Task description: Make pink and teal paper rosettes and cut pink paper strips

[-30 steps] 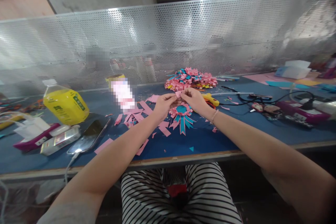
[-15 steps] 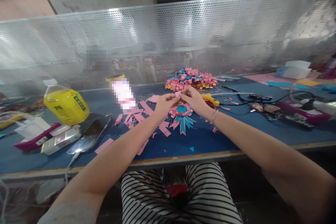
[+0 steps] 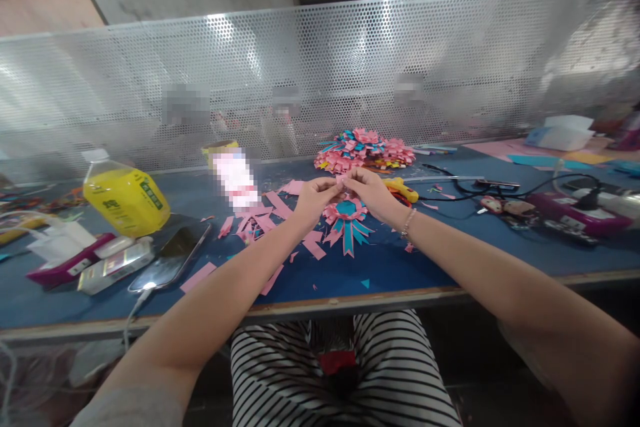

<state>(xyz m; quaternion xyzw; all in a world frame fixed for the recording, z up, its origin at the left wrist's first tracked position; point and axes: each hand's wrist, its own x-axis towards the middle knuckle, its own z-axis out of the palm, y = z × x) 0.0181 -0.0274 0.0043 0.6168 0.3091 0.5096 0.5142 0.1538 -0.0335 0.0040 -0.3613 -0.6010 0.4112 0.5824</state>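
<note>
My left hand [image 3: 319, 197] and my right hand [image 3: 367, 192] meet fingertip to fingertip over the table. Between them they pinch a small piece of pink paper [image 3: 341, 181], mostly covered by the fingers. Just below lies a pink and blue paper rosette [image 3: 347, 220] with forked tails pointing toward me. Loose pink paper strips [image 3: 277, 205] are scattered left of the rosette. Close to my right hand rests a yellow-handled tool [image 3: 400, 188], probably a glue gun, with its shape partly hidden. Behind the hands is a heap of pink and blue paper rosettes [image 3: 363, 150].
On the left stand a bottle of yellow liquid [image 3: 127, 200], a phone [image 3: 170, 259] on a cable and a purple power strip [image 3: 75, 263]. Another purple power strip [image 3: 575, 217] with cords lies right. A perforated metal screen [image 3: 340, 67] closes off the table's back.
The pink paper between my fingertips shows less now, as the fingers have closed further over it. My right fingertips have dipped slightly. The rosette and strips lie where they were.
</note>
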